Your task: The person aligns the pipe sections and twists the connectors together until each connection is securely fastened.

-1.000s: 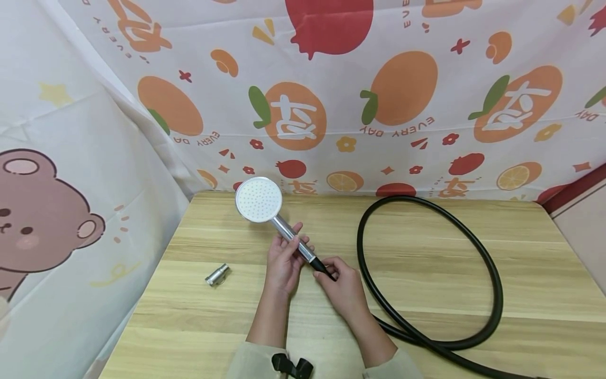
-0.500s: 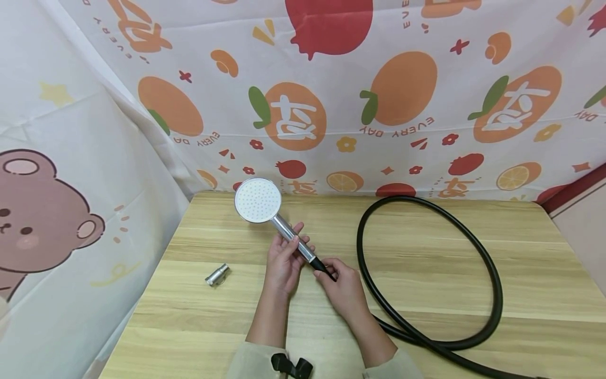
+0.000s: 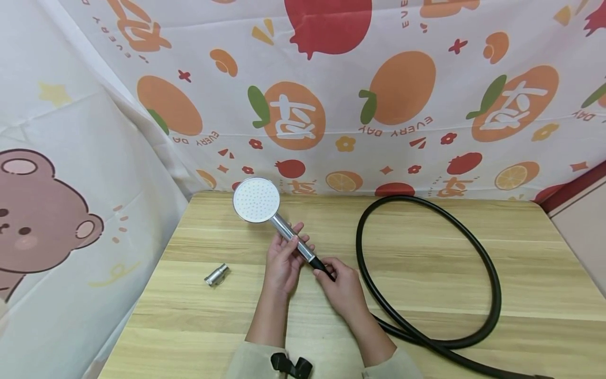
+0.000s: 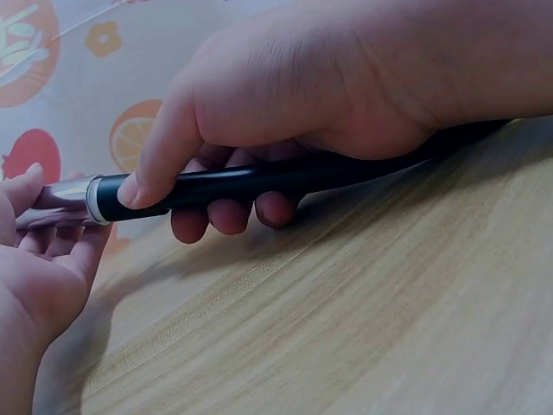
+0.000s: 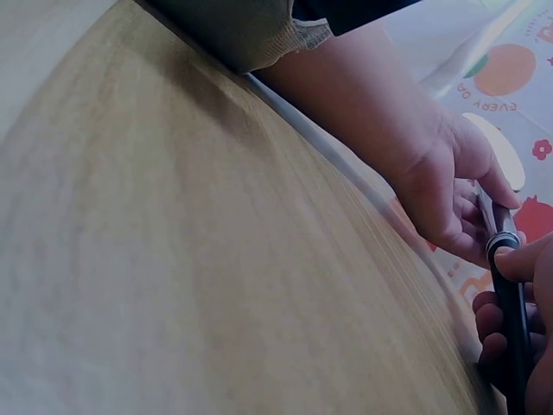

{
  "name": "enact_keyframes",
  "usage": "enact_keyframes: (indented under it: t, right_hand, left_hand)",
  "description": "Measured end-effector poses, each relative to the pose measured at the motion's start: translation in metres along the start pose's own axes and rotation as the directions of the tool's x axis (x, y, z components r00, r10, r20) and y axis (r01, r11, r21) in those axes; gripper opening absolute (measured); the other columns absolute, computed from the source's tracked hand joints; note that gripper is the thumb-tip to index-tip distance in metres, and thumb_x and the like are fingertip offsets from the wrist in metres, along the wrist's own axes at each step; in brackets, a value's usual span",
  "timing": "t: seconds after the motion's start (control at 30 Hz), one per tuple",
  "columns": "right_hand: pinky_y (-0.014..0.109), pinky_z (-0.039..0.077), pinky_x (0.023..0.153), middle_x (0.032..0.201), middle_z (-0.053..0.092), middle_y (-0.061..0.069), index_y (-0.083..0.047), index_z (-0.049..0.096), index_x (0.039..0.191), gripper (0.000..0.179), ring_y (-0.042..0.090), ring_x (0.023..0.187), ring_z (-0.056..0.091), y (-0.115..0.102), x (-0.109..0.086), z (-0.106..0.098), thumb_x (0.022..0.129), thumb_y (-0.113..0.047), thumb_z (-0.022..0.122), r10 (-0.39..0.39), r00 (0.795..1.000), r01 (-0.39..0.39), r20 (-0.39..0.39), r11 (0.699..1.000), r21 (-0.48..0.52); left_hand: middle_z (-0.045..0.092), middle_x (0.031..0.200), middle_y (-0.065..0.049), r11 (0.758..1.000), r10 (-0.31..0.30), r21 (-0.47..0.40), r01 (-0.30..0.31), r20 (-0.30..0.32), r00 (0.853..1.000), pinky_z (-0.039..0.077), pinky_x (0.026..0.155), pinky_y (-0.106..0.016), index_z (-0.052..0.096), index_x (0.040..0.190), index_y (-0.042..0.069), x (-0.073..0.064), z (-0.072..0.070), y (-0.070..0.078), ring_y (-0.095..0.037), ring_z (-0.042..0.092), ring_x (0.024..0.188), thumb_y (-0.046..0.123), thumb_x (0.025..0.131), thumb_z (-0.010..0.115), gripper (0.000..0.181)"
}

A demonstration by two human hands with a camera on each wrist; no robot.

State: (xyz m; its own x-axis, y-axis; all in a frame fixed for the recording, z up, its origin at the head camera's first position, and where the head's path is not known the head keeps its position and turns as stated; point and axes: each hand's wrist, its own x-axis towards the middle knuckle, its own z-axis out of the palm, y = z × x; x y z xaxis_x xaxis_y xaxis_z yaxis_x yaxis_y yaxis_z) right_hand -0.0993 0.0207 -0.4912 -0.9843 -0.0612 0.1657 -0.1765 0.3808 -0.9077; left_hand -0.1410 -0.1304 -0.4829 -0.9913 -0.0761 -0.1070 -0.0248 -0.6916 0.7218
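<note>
My left hand (image 3: 283,266) holds the silver handle of a round shower head (image 3: 256,200), its white dotted face turned up toward the head camera. Right against the handle's lower end is the black end of a hose (image 4: 242,183); in the left wrist view a pale ring marks where the two meet. My right hand (image 3: 344,288) grips this black end, thumb on top and fingertips curled beneath. From the right wrist, the left hand (image 5: 441,186) shows around the handle, beyond the right thumb. Whether the joint is threaded tight cannot be seen.
The rest of the black hose (image 3: 492,273) lies in a large loop on the right of the wooden table (image 3: 189,326). A small silver metal fitting (image 3: 217,275) lies on the left. A fruit-patterned cloth (image 3: 345,95) hangs behind the table, and a bear-printed one hangs to the left.
The shower head's face has shifted very slightly left. Both hands keep their grip in nearly the same place, and the hose loop and the fitting stay put.
</note>
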Motion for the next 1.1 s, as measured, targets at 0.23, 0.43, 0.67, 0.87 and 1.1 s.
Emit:
enact_keyframes:
  t: [0.23,0.43,0.67,0.87,1.1]
  right_hand:
    - [0.021,0.049,0.059,0.078,0.068,-0.003,-0.013,0.070,0.100,0.021,0.008,0.066,0.057,0.0016,0.0008,0.0011,0.082,-0.015,0.081,0.001,1.000,-0.001,-0.024,1.000,0.009]
    - [0.021,0.050,0.059,0.078,0.068,-0.002,-0.014,0.069,0.098,0.023,0.007,0.066,0.058,0.0014,0.0009,0.0013,0.080,-0.013,0.082,0.002,1.000,-0.001,-0.030,1.000,0.016]
    - [0.021,0.049,0.060,0.077,0.067,-0.003,-0.014,0.071,0.099,0.021,0.008,0.067,0.058,0.0006,0.0011,0.0016,0.081,-0.016,0.082,0.009,0.999,-0.008,-0.031,1.000,0.010]
    - [0.021,0.050,0.059,0.076,0.066,-0.003,-0.011,0.073,0.102,0.020,0.008,0.066,0.057,-0.0011,0.0009,0.0006,0.084,-0.019,0.078,0.002,1.000,-0.002,-0.018,1.000,0.009]
    - [0.021,0.050,0.058,0.078,0.067,-0.002,-0.008,0.073,0.106,0.023,0.006,0.065,0.056,-0.0025,-0.0002,-0.0007,0.090,-0.024,0.073,-0.002,1.000,0.002,0.017,1.000,-0.007]
  left_hand:
    - [0.057,0.135,-0.010,1.000,0.025,0.019,-0.025,-0.025,0.999,0.060,0.083,-0.037,0.042,0.140,0.010,-0.0013,0.0029,0.0005,-0.015,0.069,0.092,-0.002,0.097,0.054,0.046]
    - [0.058,0.135,-0.011,0.998,0.043,0.044,-0.041,-0.052,0.998,0.060,0.082,-0.036,0.046,0.139,0.011,-0.0020,0.0049,0.0004,-0.014,0.070,0.089,-0.002,0.097,0.055,0.045]
    - [0.061,0.132,-0.009,0.998,0.048,0.044,-0.045,-0.060,0.997,0.060,0.082,-0.035,0.046,0.138,0.010,-0.0018,0.0049,0.0003,-0.013,0.070,0.089,-0.002,0.097,0.054,0.043]
    - [0.063,0.128,-0.005,0.999,0.040,0.018,-0.039,-0.048,0.998,0.060,0.083,-0.037,0.045,0.139,0.010,-0.0012,0.0034,0.0005,-0.015,0.070,0.091,0.000,0.096,0.058,0.046]
    - [0.062,0.129,-0.007,0.999,0.039,0.015,-0.038,-0.009,0.999,0.060,0.084,-0.038,0.034,0.147,0.004,-0.0006,0.0015,0.0011,-0.016,0.069,0.092,0.002,0.096,0.059,0.057]
